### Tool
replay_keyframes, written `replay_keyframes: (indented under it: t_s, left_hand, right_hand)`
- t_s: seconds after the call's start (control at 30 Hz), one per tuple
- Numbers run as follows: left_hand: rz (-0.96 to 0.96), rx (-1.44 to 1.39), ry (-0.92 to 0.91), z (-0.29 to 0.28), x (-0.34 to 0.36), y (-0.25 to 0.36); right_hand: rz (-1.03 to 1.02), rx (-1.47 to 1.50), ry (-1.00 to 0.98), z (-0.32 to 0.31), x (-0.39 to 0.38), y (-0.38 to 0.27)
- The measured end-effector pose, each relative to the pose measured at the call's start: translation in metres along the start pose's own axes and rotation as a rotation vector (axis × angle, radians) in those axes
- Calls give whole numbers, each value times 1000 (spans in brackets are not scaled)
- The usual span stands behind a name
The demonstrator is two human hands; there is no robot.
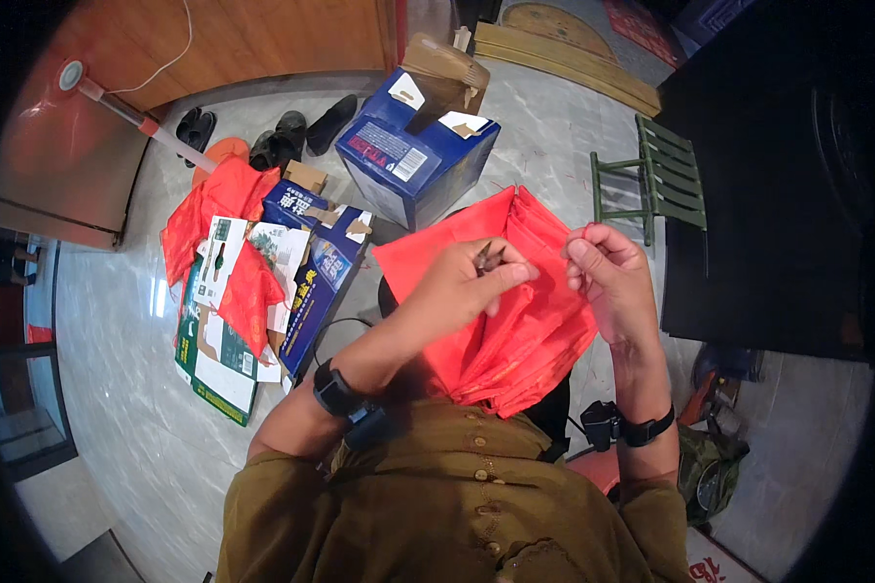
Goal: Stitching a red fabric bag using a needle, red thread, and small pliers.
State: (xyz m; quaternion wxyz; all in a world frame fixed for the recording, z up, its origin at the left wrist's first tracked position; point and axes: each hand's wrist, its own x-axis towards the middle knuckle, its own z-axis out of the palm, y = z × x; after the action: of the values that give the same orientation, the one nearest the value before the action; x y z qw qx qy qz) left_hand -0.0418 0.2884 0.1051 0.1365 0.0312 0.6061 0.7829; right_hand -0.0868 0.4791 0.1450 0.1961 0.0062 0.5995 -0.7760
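Note:
Red folded fabric (496, 340) lies spread over my lap, its pleats gathered in the middle. My left hand (486, 287) is closed above it around a small dark pointed metal tool (487, 255), apparently snips. My right hand (603, 277) is raised at the fabric's upper right, thumb and finger pinched on a tiny red bit (589, 227), perhaps thread, too small to be sure. Both wrists wear dark strapped devices.
Flattened cardboard (220, 384) with red fabric (209, 199) lies left, near a pale pole (126, 121) and dark shoes (331, 121). A blue box (403, 175) stands ahead, a green folding stool (666, 185) right, beside a large black piece of furniture (753, 214).

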Motion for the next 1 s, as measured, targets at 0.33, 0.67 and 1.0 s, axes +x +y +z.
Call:
replay_keyframes:
  t_s: [0.33,0.67,1.0]
  left_hand:
    - [-353,-321,-132,40,-2,3]
    - [-154,160,119,-78,-39,29]
    - [-261,509,277,-171,-107,13]
  right_hand:
    - [-67,78,33,-8,17,-16]
    - [-53,-495,-104,-42,12,-3]
    - [72,-644,-285,-59,-7,-13]
